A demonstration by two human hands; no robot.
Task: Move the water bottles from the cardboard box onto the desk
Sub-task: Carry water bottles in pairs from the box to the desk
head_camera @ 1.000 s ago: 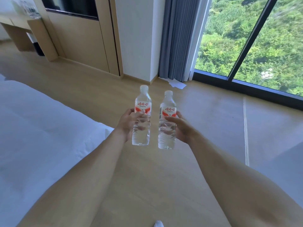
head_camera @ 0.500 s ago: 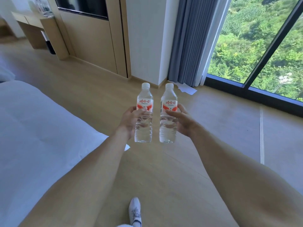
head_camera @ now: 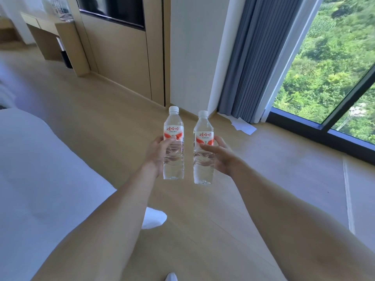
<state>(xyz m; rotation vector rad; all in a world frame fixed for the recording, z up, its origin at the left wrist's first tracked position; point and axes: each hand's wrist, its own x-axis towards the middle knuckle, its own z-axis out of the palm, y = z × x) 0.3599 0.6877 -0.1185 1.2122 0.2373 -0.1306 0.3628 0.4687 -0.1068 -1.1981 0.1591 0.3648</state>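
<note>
Nearest, the left hand [head_camera: 157,152] grips one upright water bottle [head_camera: 174,147] and the right hand [head_camera: 220,157] another bottle [head_camera: 203,149] just beside it, both carried well short of the desk [head_camera: 43,24], which stands far off and leftward, so setting down remains.

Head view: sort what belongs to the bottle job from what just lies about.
Job:
clear plastic water bottle with red-and-white label, gripped by left hand
second identical bottle, gripped by right hand
pale wooden desk, far left

Lying about:
white paper sheets on floor
grey curtain
white bed
</note>
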